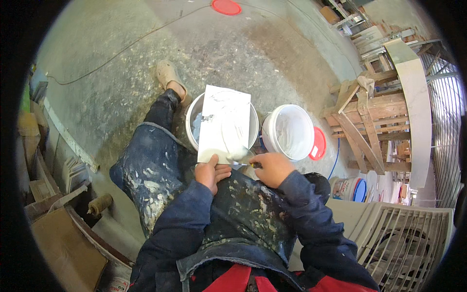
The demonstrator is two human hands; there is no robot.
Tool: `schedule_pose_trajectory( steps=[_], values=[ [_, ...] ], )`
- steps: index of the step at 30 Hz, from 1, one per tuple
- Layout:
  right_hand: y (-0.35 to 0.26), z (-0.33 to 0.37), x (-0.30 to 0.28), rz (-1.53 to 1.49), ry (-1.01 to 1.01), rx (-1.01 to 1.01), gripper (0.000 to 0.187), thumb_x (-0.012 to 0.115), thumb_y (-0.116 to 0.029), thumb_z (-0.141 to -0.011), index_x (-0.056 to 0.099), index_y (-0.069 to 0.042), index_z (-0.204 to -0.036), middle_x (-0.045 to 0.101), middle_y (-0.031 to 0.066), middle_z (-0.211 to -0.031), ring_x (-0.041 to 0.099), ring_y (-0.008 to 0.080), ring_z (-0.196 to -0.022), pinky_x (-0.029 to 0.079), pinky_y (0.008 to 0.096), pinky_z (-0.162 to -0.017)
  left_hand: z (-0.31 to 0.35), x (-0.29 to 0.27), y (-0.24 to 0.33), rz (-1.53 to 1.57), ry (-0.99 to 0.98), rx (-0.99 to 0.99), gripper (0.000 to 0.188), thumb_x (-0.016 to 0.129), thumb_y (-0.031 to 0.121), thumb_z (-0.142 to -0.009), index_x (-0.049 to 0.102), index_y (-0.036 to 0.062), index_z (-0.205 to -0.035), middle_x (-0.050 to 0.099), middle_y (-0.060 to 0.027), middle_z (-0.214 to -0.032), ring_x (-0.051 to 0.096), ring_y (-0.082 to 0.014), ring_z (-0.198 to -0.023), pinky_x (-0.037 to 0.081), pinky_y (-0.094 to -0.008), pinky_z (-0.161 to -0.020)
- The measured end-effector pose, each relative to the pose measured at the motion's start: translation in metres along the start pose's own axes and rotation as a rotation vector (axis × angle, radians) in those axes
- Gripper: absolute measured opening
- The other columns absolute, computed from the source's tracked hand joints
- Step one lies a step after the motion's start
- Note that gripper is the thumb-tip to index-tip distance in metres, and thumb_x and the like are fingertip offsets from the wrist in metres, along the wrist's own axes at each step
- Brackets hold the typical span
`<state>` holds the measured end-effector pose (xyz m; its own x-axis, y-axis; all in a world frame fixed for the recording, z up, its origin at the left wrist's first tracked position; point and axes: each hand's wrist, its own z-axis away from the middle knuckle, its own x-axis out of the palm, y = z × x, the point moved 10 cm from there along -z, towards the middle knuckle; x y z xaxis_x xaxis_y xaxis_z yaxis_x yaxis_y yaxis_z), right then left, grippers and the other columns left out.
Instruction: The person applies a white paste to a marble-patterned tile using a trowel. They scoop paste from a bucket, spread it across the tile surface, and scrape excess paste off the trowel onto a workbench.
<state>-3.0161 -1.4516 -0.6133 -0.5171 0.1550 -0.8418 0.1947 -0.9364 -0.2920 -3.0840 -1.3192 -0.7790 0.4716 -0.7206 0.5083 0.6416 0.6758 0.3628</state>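
Note:
A white rectangular board (216, 104) lies across the top of a white bucket (190, 127) in front of me, hiding much of its opening. My left hand (211, 174) grips the board's near edge, with the thumb on top. Closed around the dark and yellow handle of a putty knife (255, 165) is my right hand (275, 169). A thick lump of white paste (237, 152) sits at the knife's blade, over the board's near right corner; the blade is mostly hidden. Streaks of paste and a few grey smears mark the board. Right of it stands a second white bucket (307, 127), its inside coated white.
Red lids (318, 143) lie beside the second bucket and at the far edge (226, 7). A cable (124, 48) crosses the stained floor. At right are a wooden trestle (372, 112) and a grilled fan unit (404, 238). Cardboard (68, 248) and a roller (99, 204) are at left.

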Motion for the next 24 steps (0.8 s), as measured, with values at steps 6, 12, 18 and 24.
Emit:
schedule_pose_trajectory(
  steps=[6,12,18,24],
  values=[
    [0.005,-0.057,-0.01,-0.043,0.269,0.084,0.033,0.06,-0.015,-0.081,0.071,-0.011,-0.111,0.071,0.0196,-0.091,0.068,0.0403,-0.086,0.054,0.0512,-0.08,-0.007,0.005,-0.001,0.037,-0.064,0.02,0.043,0.052,0.025,-0.104,0.05,-0.0129,-0.123,0.066,-0.0251,-0.097,0.07,-0.0368,-0.085,0.062,-0.0443,-0.071],
    [-0.005,0.008,-0.008,-0.08,0.052,0.006,0.033,0.061,-0.019,-0.082,0.071,-0.013,-0.112,0.071,0.018,-0.095,0.067,0.0379,-0.09,0.053,0.0469,-0.08,-0.01,-0.003,0.0,0.006,-0.068,0.005,0.042,0.05,0.025,-0.104,0.051,-0.0131,-0.122,0.067,-0.0254,-0.098,0.071,-0.0351,-0.084,0.063,-0.0414,-0.069],
    [0.014,-0.024,0.022,-0.166,0.303,0.146,0.032,0.064,-0.02,-0.086,0.069,-0.009,-0.116,0.07,0.0224,-0.098,0.067,0.0404,-0.091,0.053,0.0471,-0.081,-0.007,0.003,-0.001,-0.021,-0.04,0.002,0.04,0.05,0.027,-0.105,0.053,-0.0089,-0.121,0.066,-0.023,-0.099,0.071,-0.0336,-0.087,0.063,-0.0431,-0.073],
    [0.025,0.053,0.047,-1.132,-0.094,0.457,0.037,0.053,-0.017,-0.096,0.053,-0.003,-0.131,0.07,0.0183,-0.091,0.068,0.0265,-0.068,0.052,0.0348,-0.049,-0.002,0.002,0.001,-0.033,-0.029,-0.021,0.043,0.051,0.03,-0.104,0.052,-0.009,-0.123,0.066,-0.0241,-0.104,0.07,-0.0351,-0.093,0.062,-0.0434,-0.075]
  ],
)
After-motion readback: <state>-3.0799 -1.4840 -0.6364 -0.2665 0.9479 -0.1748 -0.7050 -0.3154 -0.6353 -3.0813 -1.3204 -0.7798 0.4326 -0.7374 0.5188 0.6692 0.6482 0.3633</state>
